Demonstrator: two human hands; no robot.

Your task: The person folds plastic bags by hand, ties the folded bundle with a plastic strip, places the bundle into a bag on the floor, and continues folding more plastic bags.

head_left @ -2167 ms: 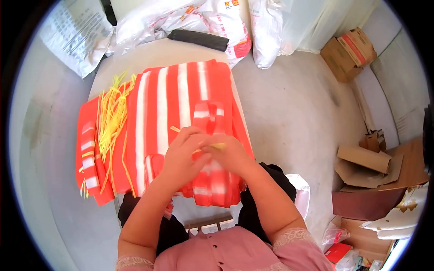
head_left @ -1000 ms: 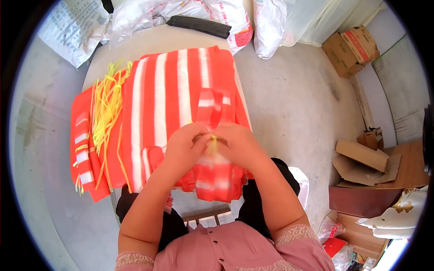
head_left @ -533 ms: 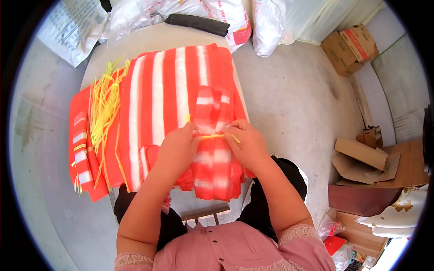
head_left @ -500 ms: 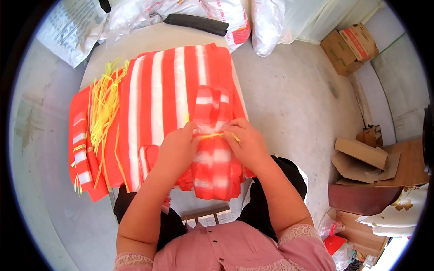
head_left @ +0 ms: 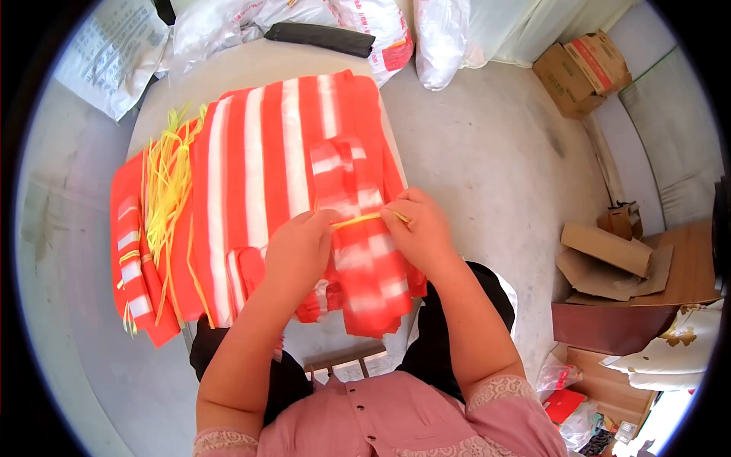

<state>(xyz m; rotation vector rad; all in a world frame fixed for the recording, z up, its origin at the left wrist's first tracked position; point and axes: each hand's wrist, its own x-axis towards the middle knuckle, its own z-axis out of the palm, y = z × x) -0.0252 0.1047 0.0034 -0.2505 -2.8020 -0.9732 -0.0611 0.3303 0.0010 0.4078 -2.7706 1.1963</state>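
A folded bundle of red-and-white striped plastic bags (head_left: 360,263) lies at the near right of the table, tilted slightly. Across its middle runs a yellow tie strip (head_left: 356,221). My left hand (head_left: 301,242) is closed at the strip's left end, and my right hand (head_left: 416,228) pinches its right end, where a short tail sticks out. Beneath the bundle is a wide stack of striped plastic bags (head_left: 255,164). A bunch of loose yellow strips (head_left: 169,190) rests on the left of the stack, beside a tied striped roll (head_left: 132,263).
On the table's (head_left: 228,72) far side lies a black folded packet (head_left: 320,38), with white sacks (head_left: 373,27) behind it. Cardboard boxes (head_left: 582,72) stand at the far right on the floor. An opened carton (head_left: 609,263) sits at the right.
The bundle has turned a little, its near end swinging right. The strip now lies straighter across it between my hands. The whole view has shifted slightly.
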